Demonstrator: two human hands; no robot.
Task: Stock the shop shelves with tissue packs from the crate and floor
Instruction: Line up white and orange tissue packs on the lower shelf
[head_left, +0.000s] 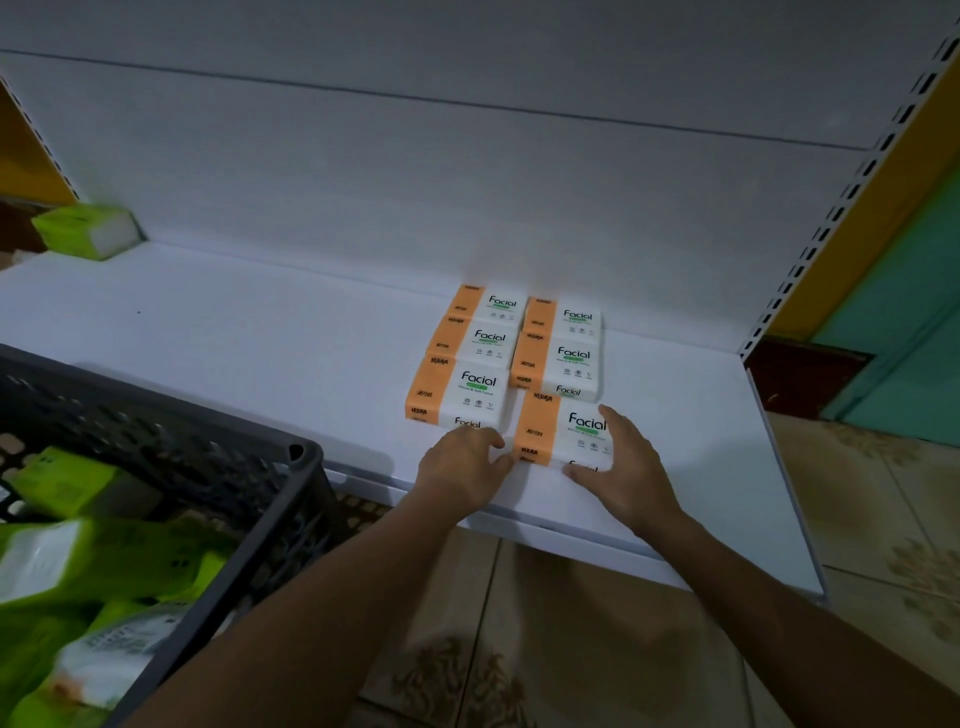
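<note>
Head view looks down on a white metal shelf unit whose plain back panel (415, 182) fills the upper half of the picture. At its right side stands a white upright with a row of slots (852, 192), and behind this upright is a wall painted yellow and teal (909, 291). The flat white shelf (208, 332) runs from the left edge to the right. Under its front edge lies a floor of beige patterned tiles (571, 623).

At the lower left stands a dark grey plastic crate with perforated walls (249, 519), close to the front of the shelf. Inside it lie green and white tissue packs (104, 561), blurred and tumbled. One more green tissue pack (88, 231) lies far left on the shelf, against the back panel.

Six orange and white tissue packs with the word "Facial" (488, 338) lie flat on the right half of the shelf, in two columns of three, touching each other. The front right pack (563, 434) is nearest to the shelf edge and sits a little forward of its neighbour on the left. The left hand (460, 470) has bent fingers and its thumb against the orange end of this pack. The right hand (631, 467) holds the white end, with the fingers over the top and the thumb on the near edge.
</note>
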